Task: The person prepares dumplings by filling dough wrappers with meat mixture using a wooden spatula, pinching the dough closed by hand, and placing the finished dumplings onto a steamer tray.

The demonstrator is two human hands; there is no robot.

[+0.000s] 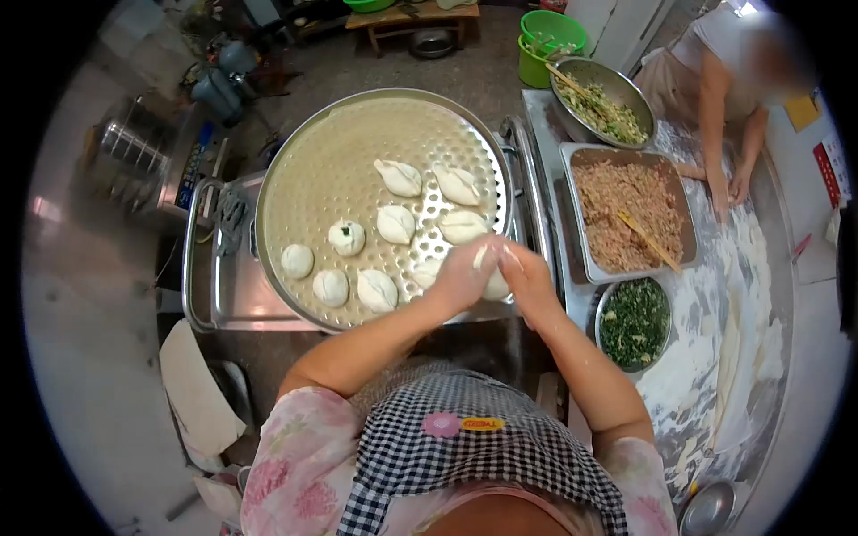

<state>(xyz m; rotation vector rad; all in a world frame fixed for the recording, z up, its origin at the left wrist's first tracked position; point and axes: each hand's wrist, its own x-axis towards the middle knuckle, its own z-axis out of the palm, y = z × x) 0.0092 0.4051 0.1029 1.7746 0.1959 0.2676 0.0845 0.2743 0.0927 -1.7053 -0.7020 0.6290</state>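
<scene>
Over the right front part of a round perforated steamer tray (pixel 313 134), my two hands are close together around a white dough bun (pixel 496 286). My left hand (pixel 462 275), blurred a little, curls against its left side. The fingers of my right hand (pixel 529 284) close on it from the right, near the top. My fingers hide much of the bun. Several filled buns rest on the tray, some oval and pleated like this bun (pixel 396 224), others round. One round bun (pixel 347 237) has a dark green spot on top.
Right of the tray are a pan of minced meat filling (pixel 617 196) with a yellow spatula, a bowl of chopped greens (pixel 635 322) and a large bowl of vegetable filling (pixel 608 107). Beyond them, a co-worker's hands (pixel 728 192) are at a floured table (pixel 688 357).
</scene>
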